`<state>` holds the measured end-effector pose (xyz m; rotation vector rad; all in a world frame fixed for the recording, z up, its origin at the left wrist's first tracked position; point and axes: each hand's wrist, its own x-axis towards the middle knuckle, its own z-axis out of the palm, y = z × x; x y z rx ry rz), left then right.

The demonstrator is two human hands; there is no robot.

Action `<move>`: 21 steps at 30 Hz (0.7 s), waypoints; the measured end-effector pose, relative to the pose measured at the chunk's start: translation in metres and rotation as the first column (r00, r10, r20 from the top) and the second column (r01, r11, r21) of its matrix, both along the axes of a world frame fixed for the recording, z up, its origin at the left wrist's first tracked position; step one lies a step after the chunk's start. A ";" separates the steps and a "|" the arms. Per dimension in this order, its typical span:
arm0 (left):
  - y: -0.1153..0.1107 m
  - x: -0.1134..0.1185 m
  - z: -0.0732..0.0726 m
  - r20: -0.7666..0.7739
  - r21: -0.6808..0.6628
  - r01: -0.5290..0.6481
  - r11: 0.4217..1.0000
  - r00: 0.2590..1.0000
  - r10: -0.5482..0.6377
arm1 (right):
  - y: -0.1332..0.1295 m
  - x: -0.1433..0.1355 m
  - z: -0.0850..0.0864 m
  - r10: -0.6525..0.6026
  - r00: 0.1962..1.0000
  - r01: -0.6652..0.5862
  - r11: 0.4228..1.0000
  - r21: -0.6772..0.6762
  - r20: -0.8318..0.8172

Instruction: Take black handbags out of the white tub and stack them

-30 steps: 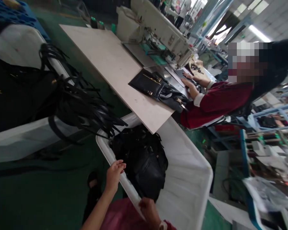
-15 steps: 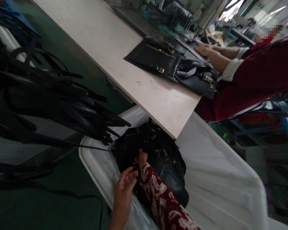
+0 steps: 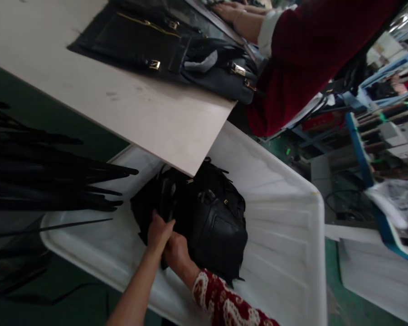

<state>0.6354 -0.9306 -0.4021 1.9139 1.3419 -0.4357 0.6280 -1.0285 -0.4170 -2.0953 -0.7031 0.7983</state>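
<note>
"Bags, black and leather-like with small gold-coloured fittings (image 3: 221, 240), are held where?"

"Inside the large white plastic bin (image 3: 282, 231), heaped toward its middle. The ribbed wall is left exposed to the right, and a wide strip of room is kept between heap and rim there. A smaller gap is left at the near-left corner."

"And the hands?"

"Both are lowered over the near rim, close together, at the heap's left side. The left hand (image 3: 159, 232) is pressed against black material, its fingertips hidden; the right hand (image 3: 177, 251) is curled in just beside it. What is pinched, if anything, cannot be told."

"How is the far edge limited?"

"By the pale flat tabletop (image 3: 170, 122), whose corner is projected over the bin and part of the heap. From the left, a bunch of long black straps (image 3: 88, 181) is extended over the rim. On the tabletop, a black bag with a gold-coloured zip (image 3: 132, 45) is laid near the edge, beside a co-worker's dark red sleeve (image 3: 302, 59)."
</note>
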 end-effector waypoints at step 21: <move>-0.158 0.011 -0.007 0.055 -0.355 -0.038 0.934 0.997 0.061 | -0.184 0.161 -0.017 -0.040 0.983 -0.064 0.839 -0.540 -0.179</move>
